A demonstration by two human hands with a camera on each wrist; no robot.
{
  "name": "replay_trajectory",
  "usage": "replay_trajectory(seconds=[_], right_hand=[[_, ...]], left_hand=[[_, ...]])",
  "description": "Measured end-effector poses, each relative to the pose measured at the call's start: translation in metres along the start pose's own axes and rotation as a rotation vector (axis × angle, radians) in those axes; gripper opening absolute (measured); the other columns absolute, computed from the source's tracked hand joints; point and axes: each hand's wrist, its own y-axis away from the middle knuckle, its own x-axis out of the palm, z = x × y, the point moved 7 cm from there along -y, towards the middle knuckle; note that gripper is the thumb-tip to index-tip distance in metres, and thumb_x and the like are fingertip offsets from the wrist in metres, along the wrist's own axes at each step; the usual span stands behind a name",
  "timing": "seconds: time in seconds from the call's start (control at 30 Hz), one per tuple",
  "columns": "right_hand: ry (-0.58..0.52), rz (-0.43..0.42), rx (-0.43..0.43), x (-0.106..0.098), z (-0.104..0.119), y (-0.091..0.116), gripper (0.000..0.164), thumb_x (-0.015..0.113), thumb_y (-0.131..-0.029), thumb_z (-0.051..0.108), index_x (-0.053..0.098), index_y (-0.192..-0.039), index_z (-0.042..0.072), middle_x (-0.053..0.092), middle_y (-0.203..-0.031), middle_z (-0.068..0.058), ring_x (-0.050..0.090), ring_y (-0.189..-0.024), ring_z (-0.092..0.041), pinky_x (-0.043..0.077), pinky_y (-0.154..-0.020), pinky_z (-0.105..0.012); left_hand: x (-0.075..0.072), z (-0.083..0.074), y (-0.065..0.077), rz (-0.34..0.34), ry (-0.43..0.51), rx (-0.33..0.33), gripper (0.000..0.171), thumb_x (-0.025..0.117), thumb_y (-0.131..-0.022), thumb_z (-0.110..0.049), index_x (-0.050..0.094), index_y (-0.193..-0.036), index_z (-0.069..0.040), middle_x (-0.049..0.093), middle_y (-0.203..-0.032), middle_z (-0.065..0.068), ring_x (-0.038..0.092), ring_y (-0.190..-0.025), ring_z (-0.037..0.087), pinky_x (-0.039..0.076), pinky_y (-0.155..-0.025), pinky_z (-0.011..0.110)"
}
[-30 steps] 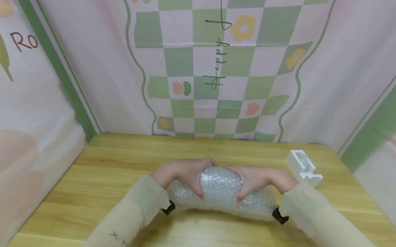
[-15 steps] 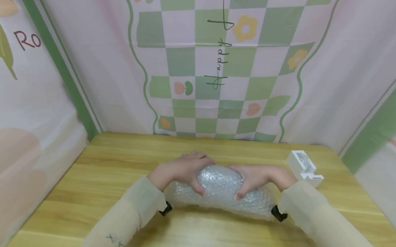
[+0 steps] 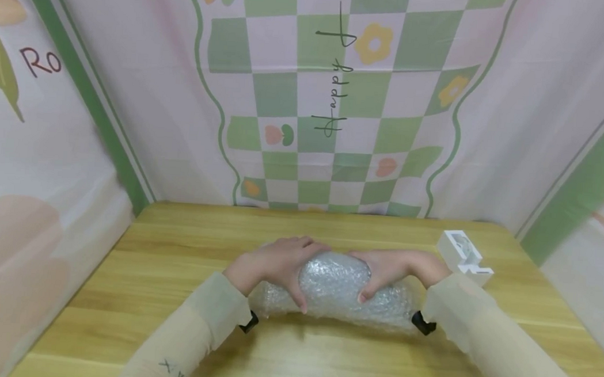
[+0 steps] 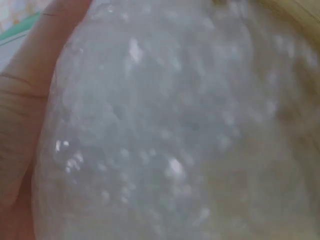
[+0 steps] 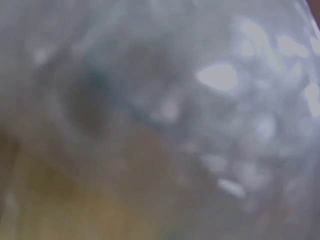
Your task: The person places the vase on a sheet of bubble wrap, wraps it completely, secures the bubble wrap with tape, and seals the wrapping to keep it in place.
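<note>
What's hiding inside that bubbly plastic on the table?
The bubble wrap shows cloudy, shiny layers. Close up from the right wrist, there's a dark patch, too blurry to name. The layers hide the middle, so I can't tell whether anything's inside.

Your head view: bright, soft light, fairly even across checkered backdrop (image 3: 323,97). Small white glints dot top of your bubble-wrap bundle (image 3: 335,283); pale sheen on near part of wooden tabletop (image 3: 322,363). Soft shadows beside your left sleeve (image 3: 190,326) and under bundle. Your left wrist view: dimmer, greyish; bundle hazy, highlights smeared, yet creases on your left hand (image 4: 25,95) readable. Your right wrist view: murkiest, heavy blur throughout; blown-out white glare patches right of centre, tabletop smeared at lower left.
</note>
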Motion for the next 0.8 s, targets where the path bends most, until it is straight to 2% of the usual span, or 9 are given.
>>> replay_trajectory(seconds=[0.23, 0.4, 0.53, 0.7, 0.8], right_hand=[[-0.040, 0.001, -0.002, 0.001, 0.001, 0.001, 0.094, 0.085, -0.076, 0.027, 0.034, -0.151, -0.002, 0.054, -0.134, -0.010, 0.055, -0.118, -0.027, 0.050, -0.098, -0.044], [0.003, -0.069, 0.047, 0.000, 0.002, 0.007, 0.107, 0.086, -0.079, 0.029, 0.022, -0.158, -0.003, 0.044, -0.148, -0.020, 0.048, -0.130, -0.037, 0.044, -0.106, -0.055], [0.191, -0.211, 0.030, -0.003, 0.012, 0.016, 0.110, 0.088, -0.078, 0.036, 0.024, -0.159, -0.001, 0.040, -0.152, -0.025, 0.043, -0.135, -0.044, 0.039, -0.109, -0.063], [0.506, -0.406, -0.023, -0.001, 0.028, 0.027, 0.101, 0.087, -0.075, 0.035, 0.037, -0.156, 0.005, 0.052, -0.143, -0.016, 0.054, -0.125, -0.039, 0.048, -0.103, -0.058], [0.594, -0.480, -0.030, 0.003, 0.033, 0.032, 0.097, 0.086, -0.075, 0.039, 0.041, -0.154, 0.005, 0.055, -0.141, -0.015, 0.056, -0.122, -0.038, 0.050, -0.100, -0.058]], left_hand=[[0.000, -0.003, 0.002, 0.002, 0.027, -0.027, 0.118, 0.097, -0.063, -0.047, 0.034, -0.159, -0.018, 0.049, -0.146, 0.008, 0.051, -0.128, 0.025, 0.046, -0.108, 0.045], [0.002, -0.003, 0.002, 0.009, 0.048, -0.052, 0.116, 0.096, -0.067, -0.042, 0.032, -0.160, -0.018, 0.047, -0.149, 0.009, 0.050, -0.131, 0.026, 0.045, -0.109, 0.046], [0.004, 0.000, 0.003, 0.012, 0.068, -0.068, 0.114, 0.094, -0.069, -0.041, 0.031, -0.160, -0.018, 0.047, -0.150, 0.010, 0.049, -0.132, 0.027, 0.046, -0.108, 0.046], [0.005, 0.006, 0.002, 0.004, 0.092, -0.084, 0.115, 0.094, -0.069, -0.041, 0.030, -0.161, -0.018, 0.047, -0.150, 0.011, 0.050, -0.132, 0.028, 0.046, -0.108, 0.048], [0.005, 0.008, 0.001, 0.003, 0.110, -0.084, 0.115, 0.094, -0.069, -0.041, 0.029, -0.161, -0.016, 0.046, -0.151, 0.011, 0.050, -0.133, 0.029, 0.045, -0.109, 0.047]])
